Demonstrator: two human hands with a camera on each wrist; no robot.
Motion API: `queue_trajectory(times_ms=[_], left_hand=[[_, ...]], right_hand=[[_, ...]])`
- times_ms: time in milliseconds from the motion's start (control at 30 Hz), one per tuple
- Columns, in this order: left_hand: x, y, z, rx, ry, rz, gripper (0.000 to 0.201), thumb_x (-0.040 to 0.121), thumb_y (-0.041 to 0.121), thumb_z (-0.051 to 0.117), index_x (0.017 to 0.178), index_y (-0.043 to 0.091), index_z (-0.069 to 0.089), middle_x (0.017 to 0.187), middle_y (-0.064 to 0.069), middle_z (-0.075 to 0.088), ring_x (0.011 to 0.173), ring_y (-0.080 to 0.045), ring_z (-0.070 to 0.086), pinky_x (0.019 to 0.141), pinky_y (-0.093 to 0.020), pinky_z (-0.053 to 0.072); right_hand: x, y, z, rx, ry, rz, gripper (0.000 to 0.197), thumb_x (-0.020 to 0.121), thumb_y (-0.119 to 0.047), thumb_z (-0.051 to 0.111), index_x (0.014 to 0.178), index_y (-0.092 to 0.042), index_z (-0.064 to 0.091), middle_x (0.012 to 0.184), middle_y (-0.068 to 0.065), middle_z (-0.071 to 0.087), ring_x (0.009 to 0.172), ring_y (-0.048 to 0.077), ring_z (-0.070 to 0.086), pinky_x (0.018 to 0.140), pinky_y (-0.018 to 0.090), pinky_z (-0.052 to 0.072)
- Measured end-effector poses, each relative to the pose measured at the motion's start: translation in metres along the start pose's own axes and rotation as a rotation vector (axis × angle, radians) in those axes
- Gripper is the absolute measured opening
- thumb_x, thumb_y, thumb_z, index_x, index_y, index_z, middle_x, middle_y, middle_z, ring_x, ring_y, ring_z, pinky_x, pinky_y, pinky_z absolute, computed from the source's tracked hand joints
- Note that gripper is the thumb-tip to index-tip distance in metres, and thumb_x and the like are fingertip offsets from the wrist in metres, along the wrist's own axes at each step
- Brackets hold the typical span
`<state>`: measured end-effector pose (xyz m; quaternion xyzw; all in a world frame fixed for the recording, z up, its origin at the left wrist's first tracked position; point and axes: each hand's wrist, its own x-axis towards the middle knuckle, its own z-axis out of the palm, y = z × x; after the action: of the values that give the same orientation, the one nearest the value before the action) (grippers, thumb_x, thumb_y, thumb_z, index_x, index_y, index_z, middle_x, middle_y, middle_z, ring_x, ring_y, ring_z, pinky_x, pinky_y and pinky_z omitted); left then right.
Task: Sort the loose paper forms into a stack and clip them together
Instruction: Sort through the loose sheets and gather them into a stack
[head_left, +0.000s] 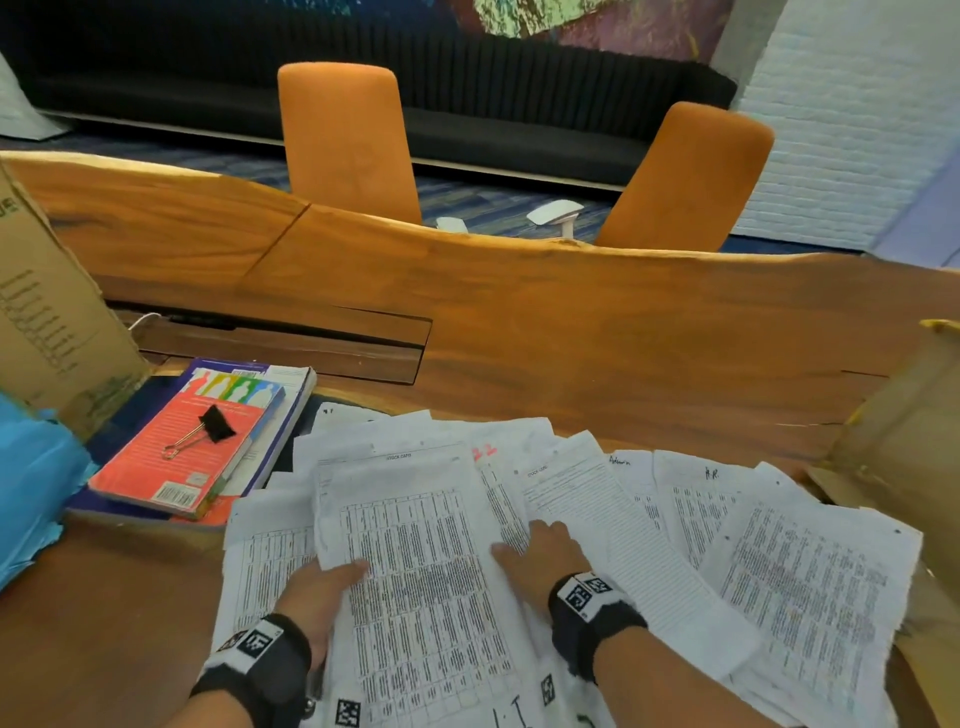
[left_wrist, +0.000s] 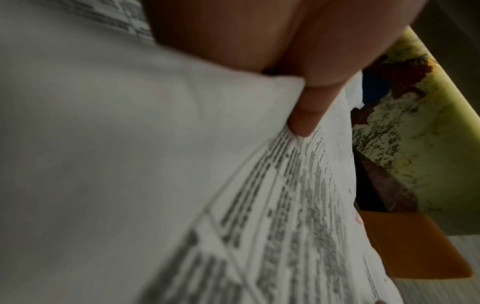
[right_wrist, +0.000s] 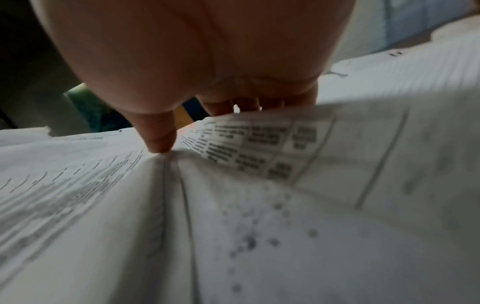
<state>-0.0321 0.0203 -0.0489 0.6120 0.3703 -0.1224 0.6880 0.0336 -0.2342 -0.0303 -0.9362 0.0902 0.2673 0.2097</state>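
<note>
At six o'clock on the brown wooden counter (head_left: 571, 338), the left hand (head_left: 317, 587) pinches the white printed paper forms (head_left: 415, 545) and the right hand (head_left: 540, 551) presses them with loose fingers.

Many white printed paper forms (head_left: 415, 545), dense with tables and a few handwritten marks, lie fanned and overlapping on the near part of the wooden table (head_left: 571, 338). A black binder clip (head_left: 214, 425) with wire handles lies apart on a red book (head_left: 176, 467), to their left.

Live-edge brown wooden table (head_left: 571, 332) bearing a red paperback book (head_left: 156, 467) stacked on a larger purple-and-white book (head_left: 291, 405). Brown cardboard box (head_left: 47, 322) at left. Beyond the far edge, one orange upholstered chair (head_left: 345, 140) and a second orange chair (head_left: 691, 176).
</note>
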Motion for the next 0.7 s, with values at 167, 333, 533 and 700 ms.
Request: queue_trajectory(times_ms=[167,333,533,700], left_hand=[[-0.01,0.024,0.001,-0.176,-0.08,0.086,0.044,0.085,0.016,0.07,0.127,0.004,0.063,0.116,-0.022,0.072,0.109,-0.042,0.066,0.105,-0.061,0.045],[-0.017,0.047,0.011,-0.247,-0.196,0.081,0.064,0.069,0.034,0.084,0.125,0.009,0.066,0.122,-0.022,0.07,0.118,-0.047,0.061,0.106,-0.066,0.042],[-0.032,0.062,0.029,-0.137,-0.176,0.198,0.032,0.085,0.003,0.072,0.117,0.002,0.068,0.104,-0.02,0.077,0.102,-0.046,0.069,0.1,-0.065,0.048],[-0.05,0.102,0.035,-0.147,-0.238,0.471,0.047,0.058,0.017,0.08,0.104,0.013,0.072,0.102,-0.013,0.078,0.104,-0.041,0.069,0.097,-0.061,0.051]], right_hand=[[-0.015,0.006,-0.033,0.558,0.129,-0.147,0.091,0.075,-0.077,0.057,0.145,-0.022,0.04,0.141,-0.003,0.049,0.129,0.021,0.051,0.103,0.036,0.043],[-0.043,-0.013,-0.052,0.841,-0.178,-0.285,0.056,0.081,-0.073,0.046,0.115,-0.034,0.066,0.104,-0.008,0.075,0.096,0.006,0.071,0.09,0.031,0.055],[-0.05,-0.021,-0.069,0.955,-0.114,-0.323,0.046,0.085,-0.055,0.065,0.121,-0.026,0.064,0.108,-0.007,0.075,0.101,0.013,0.07,0.096,0.041,0.052],[-0.047,-0.028,-0.092,0.788,0.081,-0.413,0.026,0.093,-0.016,0.064,0.117,-0.027,0.062,0.105,-0.008,0.073,0.098,0.008,0.067,0.09,0.034,0.055]])
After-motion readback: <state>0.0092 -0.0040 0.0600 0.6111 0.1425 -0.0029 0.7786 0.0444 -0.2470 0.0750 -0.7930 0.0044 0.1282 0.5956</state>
